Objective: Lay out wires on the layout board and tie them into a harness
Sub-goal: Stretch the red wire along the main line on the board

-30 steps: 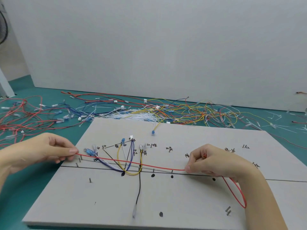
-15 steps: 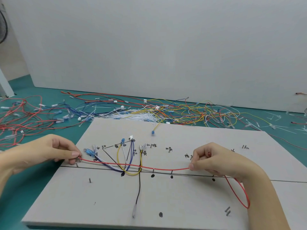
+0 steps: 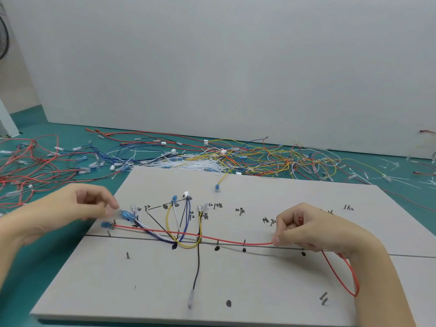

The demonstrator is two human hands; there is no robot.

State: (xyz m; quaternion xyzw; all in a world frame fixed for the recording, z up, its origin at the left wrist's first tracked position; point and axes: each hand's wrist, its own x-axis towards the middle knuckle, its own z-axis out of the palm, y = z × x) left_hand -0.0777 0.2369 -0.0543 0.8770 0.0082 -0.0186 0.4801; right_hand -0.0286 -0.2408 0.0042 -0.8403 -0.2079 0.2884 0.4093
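At the board's left edge, the left hand (image 3: 70, 208) hovered with fingers loosely curled, blurred, apparently holding nothing; the red wire (image 3: 188, 236) lay along the layout board (image 3: 259, 291) line, its blue terminal (image 3: 106, 224) free beside a pin. The right hand (image 3: 313, 230) pinched the wire further right. Any pull there risked dragging the unsecured end off its pin.

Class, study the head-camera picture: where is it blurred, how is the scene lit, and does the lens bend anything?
Head view: the left hand is smeared by motion blur at its fingers, while the right hand and red wire are sharp; lighting is soft and even, with faint shadows on the layout board and no glare; the wide lens bows the board's far edge slightly.
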